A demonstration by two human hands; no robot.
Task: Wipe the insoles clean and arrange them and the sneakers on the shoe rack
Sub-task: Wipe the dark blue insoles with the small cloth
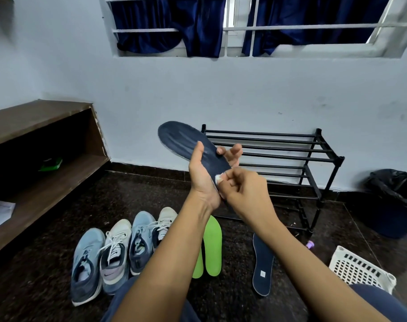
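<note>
Navy insole [191, 147]: raised in front of the shoe rack [291, 156], top face tilted toward the wearer, probably so the rubbed surface is in sight.
Left hand [202, 177]: cradles its rear half, thumb and fingers curled on opposite edges, bracing it against the rubbing.
Right hand [244, 191]: pinches a small white wipe [218, 178] against the heel end.
Floor [46, 263]: 1 further navy insole [263, 266], 2 green insoles [213, 247], 4 sneakers [115, 249] in a row, near the knees, apparently awaiting racking.

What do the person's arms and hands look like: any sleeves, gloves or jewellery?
The left hand and right hand are bare, with no gloves, rings, watch or bands. No sleeves show anywhere along the arms in view.
</note>
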